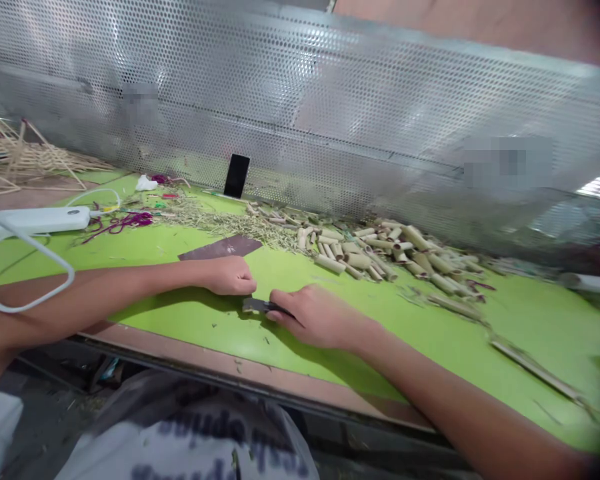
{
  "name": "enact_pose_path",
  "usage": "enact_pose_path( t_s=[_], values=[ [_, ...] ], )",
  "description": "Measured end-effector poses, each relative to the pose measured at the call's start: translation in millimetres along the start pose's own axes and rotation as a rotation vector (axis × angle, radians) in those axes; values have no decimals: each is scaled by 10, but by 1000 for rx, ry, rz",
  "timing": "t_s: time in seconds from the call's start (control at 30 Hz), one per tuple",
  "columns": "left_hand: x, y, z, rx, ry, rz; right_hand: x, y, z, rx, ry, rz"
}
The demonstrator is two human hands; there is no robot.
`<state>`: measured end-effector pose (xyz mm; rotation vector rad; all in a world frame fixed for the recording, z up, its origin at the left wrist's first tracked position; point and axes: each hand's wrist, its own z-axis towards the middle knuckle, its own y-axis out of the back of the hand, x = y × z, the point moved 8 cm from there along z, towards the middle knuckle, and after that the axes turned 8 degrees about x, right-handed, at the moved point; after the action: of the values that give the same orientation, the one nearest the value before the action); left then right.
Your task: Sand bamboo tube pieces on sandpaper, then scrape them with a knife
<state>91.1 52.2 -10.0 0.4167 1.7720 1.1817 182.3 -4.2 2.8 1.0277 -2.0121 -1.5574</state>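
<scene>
On my feed, the far left corner holds a woven bamboo frame point(25, 157), and nearer sits a white power strip point(35, 221) with a white cable point(27, 257) looping across the near-left of the view. Just right of it lie purple cords point(120, 223) and a drift of bamboo shavings point(220, 223) on the green tabletop point(195, 340), below a black phone point(237, 176) propped against the perforated metal sheet point(280, 100).

My left hand point(229, 276) rests near the table's middle, its fingers point(240, 283) curled tight; I can't tell whether they grip anything. Just right of it, a small dark knife point(260, 306) lies almost flat, its long axis running left to right, its dark end pointing left under those fingers. It's probably a knife, but the view is poor. My right hand point(320, 317) closes narrowly around its right end, hiding that part.

Farther right, cut bamboo tubes point(370, 250) lie heaped at all angles, and a long bamboo strip point(535, 367) slants toward the near-right corner.
</scene>
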Motion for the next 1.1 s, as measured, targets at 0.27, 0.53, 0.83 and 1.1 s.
enact_pose_path(
  t_s=[0.27,0.53,0.83,1.1],
  values=[
    [6,4,-4,-11,3,-17,41,19,-18,4,8,-24],
    [19,-4,-2,-21,8,-39,107,11,-115,-34,102,-54],
    [-15,-33,-14,12,24,-86,-49,47,-38,-153,-16,-56],
    [9,-28,2,-5,71,-79,83,81,-1,-214,12,-65]
  ],
)
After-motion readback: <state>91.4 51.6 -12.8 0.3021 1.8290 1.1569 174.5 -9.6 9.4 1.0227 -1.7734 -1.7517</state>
